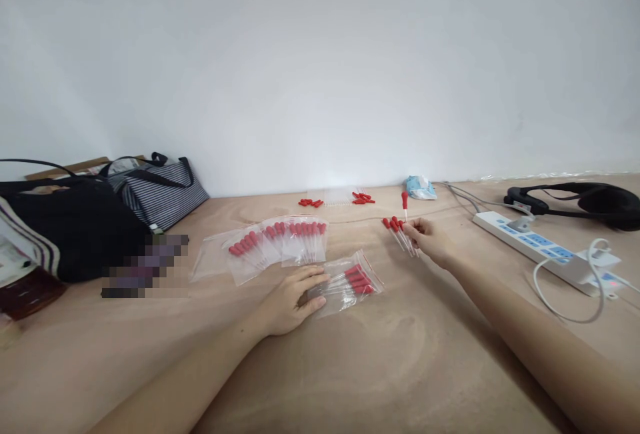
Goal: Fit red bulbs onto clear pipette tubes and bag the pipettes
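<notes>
A clear zip bag holding several red-bulbed droppers lies in the middle of the table. My left hand grips its left end between thumb and fingers, the bulbs pointing away to the right. Farther right, my right hand pinches a dropper by its clear tube, red bulb up. Just left of these fingers, a few loose droppers lie side by side on the table. Several filled zip bags overlap in a fan beyond my left hand.
Near the wall lie loose red bulbs and clear tubes. A blue-and-white crumpled packet sits behind my right hand. At right are a power strip with cables and a black headset. Bags, one striped, stand at left.
</notes>
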`<state>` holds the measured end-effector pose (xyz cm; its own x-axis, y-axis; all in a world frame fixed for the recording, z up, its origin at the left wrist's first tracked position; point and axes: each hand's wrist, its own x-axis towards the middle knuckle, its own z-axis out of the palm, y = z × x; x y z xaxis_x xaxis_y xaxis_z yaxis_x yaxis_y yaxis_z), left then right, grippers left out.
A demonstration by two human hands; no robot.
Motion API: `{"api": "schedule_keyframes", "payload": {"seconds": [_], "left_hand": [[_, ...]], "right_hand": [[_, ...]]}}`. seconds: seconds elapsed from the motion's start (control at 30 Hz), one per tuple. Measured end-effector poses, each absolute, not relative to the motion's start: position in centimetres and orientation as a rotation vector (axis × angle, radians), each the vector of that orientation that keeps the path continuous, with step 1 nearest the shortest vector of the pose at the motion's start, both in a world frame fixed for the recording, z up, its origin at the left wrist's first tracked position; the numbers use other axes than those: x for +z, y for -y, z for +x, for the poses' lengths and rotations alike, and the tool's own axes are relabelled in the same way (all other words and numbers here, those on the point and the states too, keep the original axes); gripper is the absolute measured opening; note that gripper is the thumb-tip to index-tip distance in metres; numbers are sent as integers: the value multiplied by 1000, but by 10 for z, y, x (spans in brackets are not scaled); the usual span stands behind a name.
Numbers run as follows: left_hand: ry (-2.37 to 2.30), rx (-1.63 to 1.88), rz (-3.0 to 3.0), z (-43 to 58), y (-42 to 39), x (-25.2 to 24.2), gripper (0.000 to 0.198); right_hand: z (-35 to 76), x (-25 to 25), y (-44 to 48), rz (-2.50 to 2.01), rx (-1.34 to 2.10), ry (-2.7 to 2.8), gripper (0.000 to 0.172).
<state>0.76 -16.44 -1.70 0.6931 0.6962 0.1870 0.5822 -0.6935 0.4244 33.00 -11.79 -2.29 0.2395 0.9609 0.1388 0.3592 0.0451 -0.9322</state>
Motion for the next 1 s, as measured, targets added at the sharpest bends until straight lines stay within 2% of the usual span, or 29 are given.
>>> {"api": "schedule_keyframes", "payload": {"seconds": [0.17, 0.23, 0.8, 1.0], "left_hand": [[-1011, 497, 2570, 7, 164, -18, 40], [-1005, 498, 2572, 7, 164, -18, 39], [-998, 488, 2584, 8, 164, -18, 38], [-982, 517, 2573, 9, 164, -17, 37]], "right_hand": [[301, -22, 146, -1109, 966, 1340, 64], [290, -23, 152, -1061, 1008, 1336, 70], [266, -39, 151, -1051, 1279, 1153, 30], [275, -40, 142, -1032, 1202, 1094, 39]]}}
